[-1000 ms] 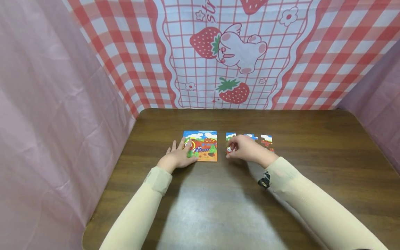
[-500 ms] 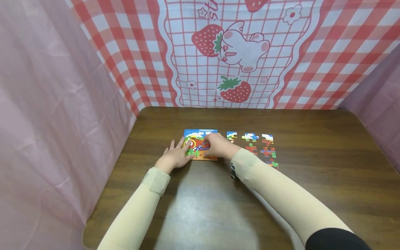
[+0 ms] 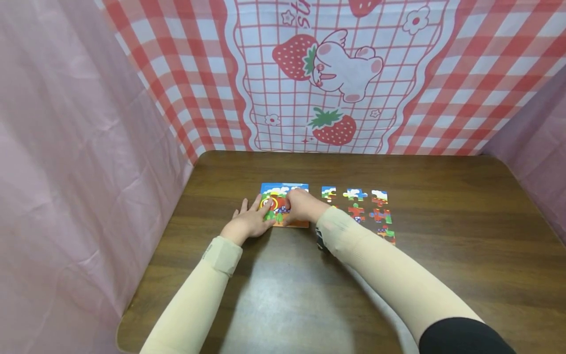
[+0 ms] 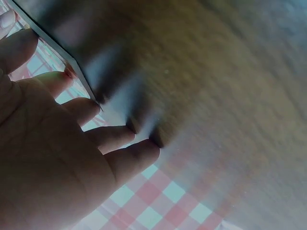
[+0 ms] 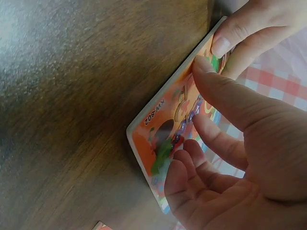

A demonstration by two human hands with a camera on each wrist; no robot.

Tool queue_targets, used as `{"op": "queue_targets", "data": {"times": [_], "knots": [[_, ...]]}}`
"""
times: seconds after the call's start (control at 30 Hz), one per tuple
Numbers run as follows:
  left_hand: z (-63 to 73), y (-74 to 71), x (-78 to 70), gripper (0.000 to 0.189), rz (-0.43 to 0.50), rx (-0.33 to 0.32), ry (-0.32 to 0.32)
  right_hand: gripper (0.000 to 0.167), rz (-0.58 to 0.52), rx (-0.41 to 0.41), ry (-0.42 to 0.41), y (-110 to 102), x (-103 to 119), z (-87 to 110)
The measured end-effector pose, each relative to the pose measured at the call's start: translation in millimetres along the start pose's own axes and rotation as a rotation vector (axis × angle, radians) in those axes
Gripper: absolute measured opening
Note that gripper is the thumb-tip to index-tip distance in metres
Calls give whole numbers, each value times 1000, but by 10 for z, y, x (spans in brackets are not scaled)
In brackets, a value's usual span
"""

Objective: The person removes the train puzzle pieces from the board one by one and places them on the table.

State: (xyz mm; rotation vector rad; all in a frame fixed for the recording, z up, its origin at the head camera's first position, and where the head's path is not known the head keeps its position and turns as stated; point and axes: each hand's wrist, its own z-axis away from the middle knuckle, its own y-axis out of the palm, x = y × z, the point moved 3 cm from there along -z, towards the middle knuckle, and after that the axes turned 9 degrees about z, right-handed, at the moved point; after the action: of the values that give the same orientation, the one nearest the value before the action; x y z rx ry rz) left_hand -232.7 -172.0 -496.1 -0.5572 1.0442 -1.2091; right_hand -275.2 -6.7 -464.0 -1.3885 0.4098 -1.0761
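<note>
A flat jigsaw board [image 3: 276, 189] printed with a red train scene lies on the table. My left hand [image 3: 248, 223] rests on its left side with the fingers spread. In the left wrist view, the left fingertips touch the board edge [image 4: 72, 61] and the table beyond. My right hand [image 3: 304, 205] is over the board's right half. In the right wrist view, thumb and forefinger of the right hand [image 5: 268, 148] pinch a small orange jigsaw piece [image 5: 183, 110] down at the board's surface. Its other fingers are curled above the picture. Whether the piece lies flush cannot be told.
Right of the board lie several loose jigsaw pieces in rough rows, among them a blue-and-white piece [image 3: 354, 194] and a red piece [image 3: 356, 212]. My right forearm hides part of them. A checked cloth [image 3: 199, 98] hangs behind the wooden table [image 3: 464, 221].
My right hand has moved left from the loose pieces onto the board, then slightly farther left. The left hand has stayed on the board's left side.
</note>
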Motion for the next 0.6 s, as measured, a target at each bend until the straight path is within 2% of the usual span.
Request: {"op": "queue_targets", "data": {"times": [0.27, 0.47, 0.6], "knots": [[-33, 30, 25, 73, 22, 1, -9, 37, 3, 38, 30, -20, 33, 21], [-111, 74, 72, 73, 31, 11, -22, 30, -10, 43, 40, -23, 13, 6], [-79, 52, 47, 73, 35, 19, -30, 21, -25, 15, 30, -25, -19, -8]]}}
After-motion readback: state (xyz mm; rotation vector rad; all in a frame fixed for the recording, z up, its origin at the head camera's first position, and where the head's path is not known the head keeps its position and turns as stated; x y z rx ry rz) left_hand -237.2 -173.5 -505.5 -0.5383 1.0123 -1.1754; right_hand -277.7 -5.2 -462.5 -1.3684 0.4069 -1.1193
